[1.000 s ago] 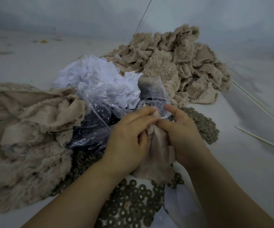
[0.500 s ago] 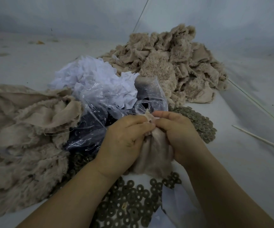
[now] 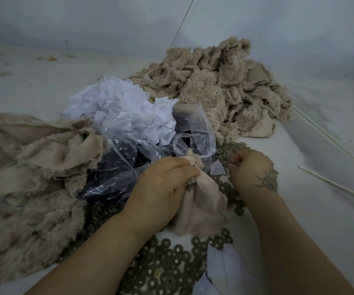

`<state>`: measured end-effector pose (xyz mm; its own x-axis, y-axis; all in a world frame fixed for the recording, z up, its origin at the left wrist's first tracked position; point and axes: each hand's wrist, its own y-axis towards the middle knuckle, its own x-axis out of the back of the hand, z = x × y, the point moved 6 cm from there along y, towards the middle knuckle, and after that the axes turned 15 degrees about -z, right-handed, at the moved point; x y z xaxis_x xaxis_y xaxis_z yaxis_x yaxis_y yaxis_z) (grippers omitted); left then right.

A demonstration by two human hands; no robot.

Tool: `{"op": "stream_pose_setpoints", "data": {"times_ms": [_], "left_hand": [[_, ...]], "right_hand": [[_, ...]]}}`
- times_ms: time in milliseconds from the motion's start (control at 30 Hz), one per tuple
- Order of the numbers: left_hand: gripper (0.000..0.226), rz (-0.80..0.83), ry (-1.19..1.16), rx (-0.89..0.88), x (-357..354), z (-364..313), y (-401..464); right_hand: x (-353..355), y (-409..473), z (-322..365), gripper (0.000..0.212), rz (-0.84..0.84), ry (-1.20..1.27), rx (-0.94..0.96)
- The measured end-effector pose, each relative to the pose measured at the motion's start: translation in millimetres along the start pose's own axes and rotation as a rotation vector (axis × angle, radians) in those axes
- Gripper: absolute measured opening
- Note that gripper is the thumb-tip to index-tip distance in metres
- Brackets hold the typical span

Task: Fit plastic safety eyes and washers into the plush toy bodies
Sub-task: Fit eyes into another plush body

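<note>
My left hand point(image 3: 161, 188) grips a beige plush toy body point(image 3: 201, 205), turned inside out, at the centre of the view. A small dark eye post shows at my fingertips. My right hand point(image 3: 250, 169) is off to the right, fingers curled down into a heap of grey-green washers point(image 3: 231, 150); whether it pinches one is hidden. More washers point(image 3: 171, 265) lie scattered in front of me. A clear plastic bag point(image 3: 129, 160) of black safety eyes lies just left of my left hand.
A pile of beige plush bodies point(image 3: 220, 90) sits at the back right, another point(image 3: 29, 177) at the left. White paper scraps point(image 3: 125, 107) lie behind the bag. Thin white sticks point(image 3: 338, 184) lie on the right of the white table point(image 3: 320, 209).
My right hand has let go of the plush body and moved right to the washer heap. My left hand still holds the body, now lower.
</note>
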<state>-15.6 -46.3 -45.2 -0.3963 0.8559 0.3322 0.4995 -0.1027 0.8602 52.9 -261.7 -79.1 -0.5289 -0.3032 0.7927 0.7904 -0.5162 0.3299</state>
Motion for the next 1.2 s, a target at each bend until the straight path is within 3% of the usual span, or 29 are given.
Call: {"op": "stream_pose_setpoints", "data": {"times_ms": [200, 367, 433, 533, 667, 833, 1033, 1200], "left_hand": [[0.027, 0.004, 0.014, 0.0, -0.1, 2.2, -0.3], [0.028, 0.002, -0.008, 0.028, -0.7, 2.5, 0.5], [0.028, -0.005, -0.018, 0.031, 0.1, 3.7, 0.5], [0.028, 0.0, -0.017, 0.03, 0.2, 2.5, 1.2], [0.028, -0.032, -0.03, 0.075, 2.5, 5.0, 2.9], [0.024, -0.126, -0.002, 0.164, 10.3, 9.7, 7.4], [0.019, -0.087, 0.052, 0.138, 9.0, 7.2, 7.3], [0.017, -0.132, 0.03, 0.168, 11.7, 8.3, 7.2]], "right_hand": [[8.8, -0.6, 7.2, 0.019, 0.037, -0.044, 0.083], [21.9, -5.1, 7.5, 0.013, -0.106, 0.003, 0.075], [30.2, -15.5, 19.8, 0.005, -0.179, 0.235, 0.121], [31.0, -42.7, 50.3, 0.018, -0.018, 0.711, 0.234], [32.2, -56.1, 65.5, 0.014, 0.037, 0.909, 0.339], [31.5, -56.6, 65.0, 0.013, 0.047, 0.912, 0.383], [35.2, -57.8, 62.4, 0.024, -0.112, 0.907, 0.382], [32.3, -59.8, 67.0, 0.021, -0.031, 0.908, 0.476]]}}
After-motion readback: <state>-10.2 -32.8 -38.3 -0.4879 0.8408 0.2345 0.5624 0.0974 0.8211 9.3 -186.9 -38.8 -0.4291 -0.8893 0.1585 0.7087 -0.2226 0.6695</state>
